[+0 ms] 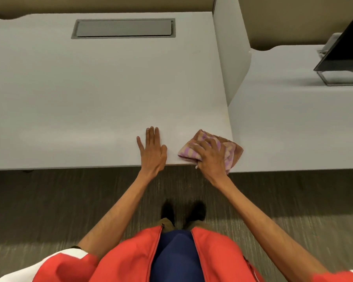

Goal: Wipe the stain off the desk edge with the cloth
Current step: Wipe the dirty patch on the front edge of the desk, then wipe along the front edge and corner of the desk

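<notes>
A crumpled cloth (229,148) with pink, tan and brown stripes lies at the near right corner of the grey desk (90,98), hanging slightly over the front edge. My right hand (211,157) presses down on the cloth and grips it. To its left, my left hand (152,150) rests flat on the desk top with fingers spread, its wrist over the front edge. No stain is visible; the spot under the cloth is hidden.
A grey cable hatch (123,28) is set into the back of the desk. A white divider panel (230,47) rises at the desk's right side. On the neighbouring desk (293,119) stands a dark monitor (344,49) on a metal stand. Carpet floor lies below.
</notes>
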A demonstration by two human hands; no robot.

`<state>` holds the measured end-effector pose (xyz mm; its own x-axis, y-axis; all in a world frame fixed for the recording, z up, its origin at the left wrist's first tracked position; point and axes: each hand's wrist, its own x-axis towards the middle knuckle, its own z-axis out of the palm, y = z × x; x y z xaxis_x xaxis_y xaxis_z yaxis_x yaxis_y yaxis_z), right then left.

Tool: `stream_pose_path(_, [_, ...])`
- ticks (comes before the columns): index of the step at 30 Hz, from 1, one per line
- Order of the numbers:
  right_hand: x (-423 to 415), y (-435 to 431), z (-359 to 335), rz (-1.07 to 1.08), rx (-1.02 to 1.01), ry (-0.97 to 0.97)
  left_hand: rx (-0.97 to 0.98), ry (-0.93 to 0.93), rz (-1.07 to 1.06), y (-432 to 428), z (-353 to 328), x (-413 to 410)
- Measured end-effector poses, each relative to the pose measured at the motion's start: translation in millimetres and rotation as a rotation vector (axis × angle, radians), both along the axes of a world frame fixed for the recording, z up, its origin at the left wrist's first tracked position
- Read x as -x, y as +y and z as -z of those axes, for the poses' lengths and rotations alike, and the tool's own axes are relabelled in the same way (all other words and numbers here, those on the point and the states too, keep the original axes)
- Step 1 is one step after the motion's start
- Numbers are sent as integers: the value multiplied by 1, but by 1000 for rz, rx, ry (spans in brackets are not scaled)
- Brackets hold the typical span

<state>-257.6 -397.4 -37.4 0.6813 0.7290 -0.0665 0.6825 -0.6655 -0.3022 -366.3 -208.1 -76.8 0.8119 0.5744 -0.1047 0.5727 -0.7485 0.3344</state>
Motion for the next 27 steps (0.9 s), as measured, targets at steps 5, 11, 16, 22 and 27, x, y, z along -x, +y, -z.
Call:
stream_pose_path(5, [-19,-31,0,152,-13,-68,42,-12,107,-24,-4,-30])
stream_pose_path(11, [-46,-40,-1,205,-44,-32,89,-41,191,-59,-10,-63])
stream_pose_path(16, [-89,-67,-7,141,-367,271,109,-54,193,-84,-13,-92])
stream_pose_path(22, [-143,-110,-18,312,-631,553,114,-86,150,-118,-16,-124])
stream_pose_path(27, [-181,-115,-7,303,-613,698,59,-76,154,-133,-18,-141])
